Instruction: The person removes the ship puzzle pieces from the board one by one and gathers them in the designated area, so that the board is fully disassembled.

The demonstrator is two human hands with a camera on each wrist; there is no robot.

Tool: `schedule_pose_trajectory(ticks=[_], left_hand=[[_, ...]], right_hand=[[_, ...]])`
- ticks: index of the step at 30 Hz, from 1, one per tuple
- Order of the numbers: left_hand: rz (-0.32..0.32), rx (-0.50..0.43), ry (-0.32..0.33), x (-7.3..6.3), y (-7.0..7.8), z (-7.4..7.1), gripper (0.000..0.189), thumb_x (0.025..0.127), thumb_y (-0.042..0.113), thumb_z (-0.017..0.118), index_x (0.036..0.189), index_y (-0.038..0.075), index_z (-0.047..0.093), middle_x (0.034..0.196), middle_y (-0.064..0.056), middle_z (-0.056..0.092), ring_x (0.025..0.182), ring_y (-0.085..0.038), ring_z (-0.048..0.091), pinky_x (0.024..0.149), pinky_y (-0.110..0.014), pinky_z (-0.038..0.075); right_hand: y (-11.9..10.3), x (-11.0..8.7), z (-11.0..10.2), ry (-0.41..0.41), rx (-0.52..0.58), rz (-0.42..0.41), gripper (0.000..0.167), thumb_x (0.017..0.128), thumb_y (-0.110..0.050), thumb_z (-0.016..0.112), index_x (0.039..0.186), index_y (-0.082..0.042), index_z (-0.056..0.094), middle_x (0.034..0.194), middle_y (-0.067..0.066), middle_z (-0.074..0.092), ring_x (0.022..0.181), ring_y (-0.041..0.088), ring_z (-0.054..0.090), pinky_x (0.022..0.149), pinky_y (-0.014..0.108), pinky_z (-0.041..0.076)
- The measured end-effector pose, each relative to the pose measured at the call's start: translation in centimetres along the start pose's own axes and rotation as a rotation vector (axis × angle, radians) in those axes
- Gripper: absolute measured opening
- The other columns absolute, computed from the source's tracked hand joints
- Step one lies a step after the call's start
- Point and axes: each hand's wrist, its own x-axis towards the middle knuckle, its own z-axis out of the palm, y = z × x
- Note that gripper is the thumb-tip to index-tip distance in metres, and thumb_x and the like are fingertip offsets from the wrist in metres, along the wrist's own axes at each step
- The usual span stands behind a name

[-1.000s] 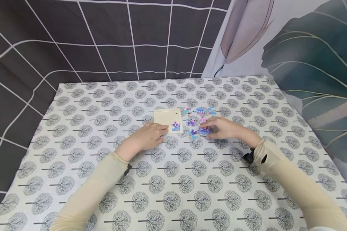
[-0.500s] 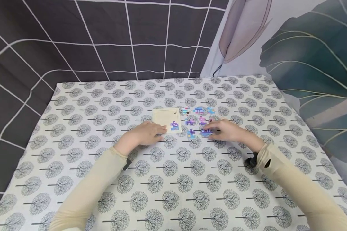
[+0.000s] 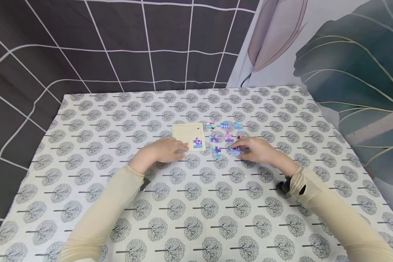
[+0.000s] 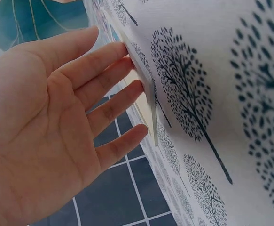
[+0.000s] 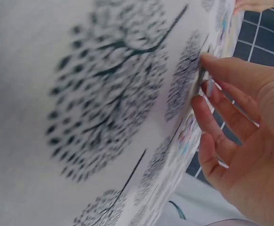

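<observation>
A square cream puzzle tray (image 3: 183, 131) lies on the table, with one purple and blue jigsaw piece (image 3: 197, 143) in its lower right corner. My left hand (image 3: 163, 150) rests at the tray's near left edge; the left wrist view shows its fingers extended, fingertips (image 4: 137, 87) touching the rim. To the right of the tray, my right hand (image 3: 258, 150) pinches a purple-blue jigsaw piece (image 3: 234, 152) between thumb and fingers, low over the cloth. In the right wrist view that piece shows only as a thin edge, mostly hidden by the fingers (image 5: 212, 120).
Several loose jigsaw pieces lie between tray and right hand: a blue one (image 3: 225, 125) at the back, a pink one (image 3: 229, 137), a purple one (image 3: 214, 138) and a purple-blue one (image 3: 217, 151). A tree-print cloth (image 3: 196, 211) covers the table. A dark grid curtain (image 3: 124, 43) hangs behind.
The right hand has shifted slightly right and toward me, drawing its jigsaw piece a little away from the neighbouring pieces. The left hand stays at the tray's edge.
</observation>
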Motion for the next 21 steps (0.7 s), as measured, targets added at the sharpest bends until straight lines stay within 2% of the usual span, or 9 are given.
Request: schedule_pose_trajectory(ticks=[3,6,9,10,13,16,17,21], left_hand=[[0.001,-0.009,0.003,-0.06,-0.05,-0.02,0.046,0.099,0.030,0.041,0.140,0.009,0.043,0.150,-0.006,0.032,0.139,-0.032,0.025,0.116,-0.046,0.013],[-0.006,-0.012,0.004,-0.10,-0.10,0.05,0.046,0.099,0.030,0.041,0.140,0.010,0.042,0.150,-0.005,0.032,0.139,-0.031,0.025,0.116,-0.045,0.013],[-0.013,-0.011,0.003,0.00,-0.03,0.06,0.046,0.099,0.030,0.041,0.140,0.011,0.043,0.150,-0.004,0.032,0.139,-0.031,0.024,0.116,-0.045,0.013],[-0.014,-0.012,0.003,0.00,-0.01,0.07,0.045,0.099,0.030,0.041,0.140,0.011,0.043,0.150,-0.004,0.032,0.139,-0.031,0.024,0.116,-0.045,0.013],[-0.013,-0.012,-0.001,0.03,0.03,0.09,0.045,0.099,0.031,0.041,0.140,0.011,0.043,0.150,-0.003,0.032,0.139,-0.031,0.024,0.116,-0.045,0.013],[-0.012,-0.008,-0.005,0.02,0.01,0.10,0.046,0.099,0.031,0.040,0.140,0.011,0.043,0.150,-0.003,0.031,0.139,-0.030,0.024,0.117,-0.044,0.012],[-0.011,-0.007,-0.005,0.02,0.00,0.09,0.046,0.099,0.031,0.040,0.140,0.010,0.042,0.150,-0.003,0.031,0.139,-0.030,0.024,0.117,-0.043,0.012],[-0.007,-0.003,-0.004,-0.05,-0.03,0.02,0.046,0.099,0.030,0.040,0.140,0.010,0.042,0.150,-0.004,0.031,0.139,-0.029,0.024,0.117,-0.042,0.012]], right_hand=[[-0.34,0.14,0.01,-0.011,-0.013,0.032,0.039,0.074,-0.011,0.076,0.112,-0.010,0.067,0.110,0.011,0.067,0.082,0.018,0.062,0.078,0.040,0.054],[-0.63,0.24,0.04,-0.025,0.004,0.059,0.039,0.074,-0.010,0.075,0.113,-0.008,0.067,0.109,0.010,0.066,0.068,0.012,0.054,0.066,0.032,0.052],[-0.77,0.16,0.03,-0.032,0.019,0.082,0.040,0.074,-0.010,0.075,0.113,-0.008,0.067,0.106,0.008,0.066,0.061,0.011,0.047,0.057,0.027,0.046],[-0.81,0.15,0.00,-0.028,0.008,0.084,0.040,0.074,-0.011,0.076,0.113,-0.009,0.067,0.106,0.007,0.066,0.065,0.013,0.052,0.059,0.027,0.046],[-0.85,0.16,-0.11,-0.042,0.000,0.103,0.041,0.073,-0.014,0.077,0.114,-0.012,0.067,0.105,0.007,0.066,0.066,0.016,0.053,0.059,0.028,0.046],[-0.85,0.21,-0.18,-0.056,-0.007,0.105,0.043,0.074,-0.016,0.077,0.115,-0.013,0.066,0.109,0.008,0.066,0.066,0.012,0.054,0.064,0.029,0.048],[-0.83,0.23,-0.18,-0.063,0.002,0.108,0.043,0.074,-0.016,0.077,0.115,-0.013,0.066,0.110,0.008,0.066,0.062,0.010,0.050,0.063,0.029,0.048],[-0.82,0.32,-0.11,-0.061,0.027,0.082,0.041,0.075,-0.012,0.076,0.114,-0.010,0.066,0.106,0.007,0.066,0.072,0.011,0.056,0.070,0.032,0.053]])
